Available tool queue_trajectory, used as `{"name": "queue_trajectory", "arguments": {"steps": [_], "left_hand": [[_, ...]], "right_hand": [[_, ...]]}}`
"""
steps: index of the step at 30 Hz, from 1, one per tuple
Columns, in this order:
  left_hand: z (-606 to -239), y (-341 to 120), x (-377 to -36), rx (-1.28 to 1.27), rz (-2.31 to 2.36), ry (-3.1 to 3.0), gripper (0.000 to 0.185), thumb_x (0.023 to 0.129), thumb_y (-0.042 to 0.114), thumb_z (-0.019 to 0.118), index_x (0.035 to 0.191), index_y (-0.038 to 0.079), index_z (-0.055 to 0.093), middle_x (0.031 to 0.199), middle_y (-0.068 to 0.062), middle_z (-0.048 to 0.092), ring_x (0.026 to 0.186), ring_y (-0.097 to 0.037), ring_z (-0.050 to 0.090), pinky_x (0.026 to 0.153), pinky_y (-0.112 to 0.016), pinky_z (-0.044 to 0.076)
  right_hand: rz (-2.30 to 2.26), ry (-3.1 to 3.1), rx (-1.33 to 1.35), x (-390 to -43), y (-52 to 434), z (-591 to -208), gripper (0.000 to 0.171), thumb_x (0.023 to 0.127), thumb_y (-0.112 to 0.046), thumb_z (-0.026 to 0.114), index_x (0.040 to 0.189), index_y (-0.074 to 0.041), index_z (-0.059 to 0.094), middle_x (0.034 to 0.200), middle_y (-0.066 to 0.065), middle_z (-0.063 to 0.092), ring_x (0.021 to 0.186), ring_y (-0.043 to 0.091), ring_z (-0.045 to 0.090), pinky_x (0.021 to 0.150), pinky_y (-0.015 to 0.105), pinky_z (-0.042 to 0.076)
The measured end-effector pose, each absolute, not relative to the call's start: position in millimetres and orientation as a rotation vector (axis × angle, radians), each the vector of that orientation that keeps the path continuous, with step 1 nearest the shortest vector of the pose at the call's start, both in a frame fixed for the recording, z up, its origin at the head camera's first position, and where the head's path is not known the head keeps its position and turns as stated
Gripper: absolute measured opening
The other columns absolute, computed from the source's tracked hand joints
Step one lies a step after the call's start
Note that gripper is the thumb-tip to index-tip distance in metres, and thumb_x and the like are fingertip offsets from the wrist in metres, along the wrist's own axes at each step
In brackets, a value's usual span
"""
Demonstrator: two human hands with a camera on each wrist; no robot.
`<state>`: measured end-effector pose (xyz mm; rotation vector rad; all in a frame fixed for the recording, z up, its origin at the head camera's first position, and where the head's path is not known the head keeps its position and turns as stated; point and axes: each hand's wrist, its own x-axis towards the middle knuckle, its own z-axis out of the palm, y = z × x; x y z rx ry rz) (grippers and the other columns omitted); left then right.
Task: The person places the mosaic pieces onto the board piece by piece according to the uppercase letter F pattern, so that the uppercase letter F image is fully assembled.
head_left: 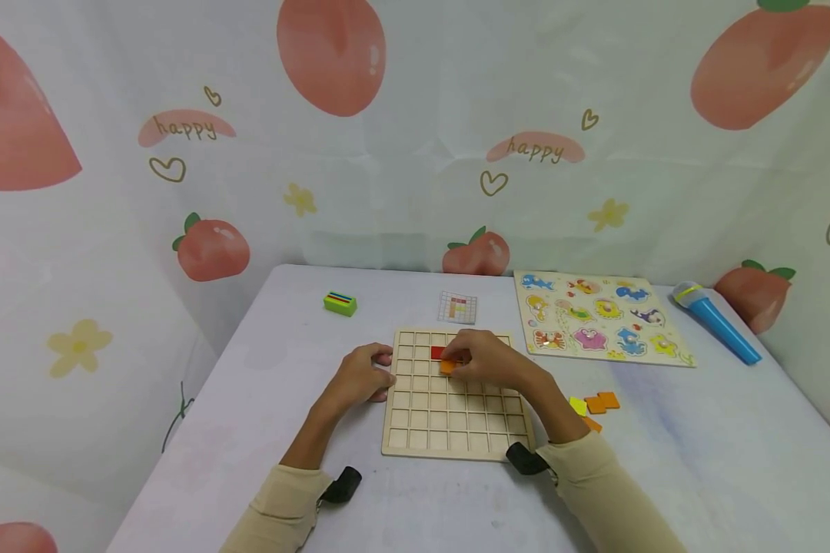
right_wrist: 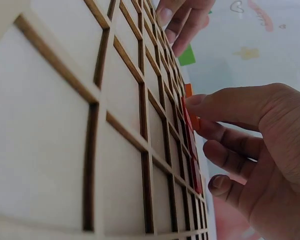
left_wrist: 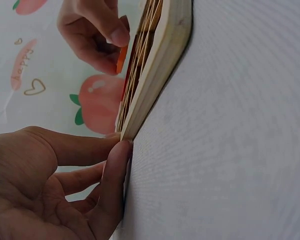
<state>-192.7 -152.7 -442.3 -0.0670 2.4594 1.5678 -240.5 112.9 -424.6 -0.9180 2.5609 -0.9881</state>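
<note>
Wooden and pale, the grid board lies flat on our white bench, and we work over its far rows. Our right hand pinches an orange tile against the board, just beside a red tile already seated in a cell. Our left hand rests at the board's left edge, fingers lightly curled and touching its rim, gripping nothing. More orange and yellow tiles lie to the right, near an animal peg puzzle
</note>
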Motion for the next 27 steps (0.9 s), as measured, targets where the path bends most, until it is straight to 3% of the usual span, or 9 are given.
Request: {"name": "queue_trajectory", "arguments": {"steps": [27], "left_hand": [[-440.9, -153.3, -191.4, -0.056, 1.594, 2.447, 0.054, 0.089, -0.002, 0.071, 0.142, -0.001, 0.061, 0.123, -0.013, 0.061, 0.084, -0.017, 0.065, 0.064, -0.028, 0.063]], "right_hand": [[-0.950, 2.570, -0.921, -242.4, 100.1, -425.1, 0.026, 0.094, -0.011, 0.080, 0.120, -0.008, 0.079, 0.113, 0.001, 0.072, 0.098, 0.014, 0.061, 0.090, 0.031, 0.056]]}}
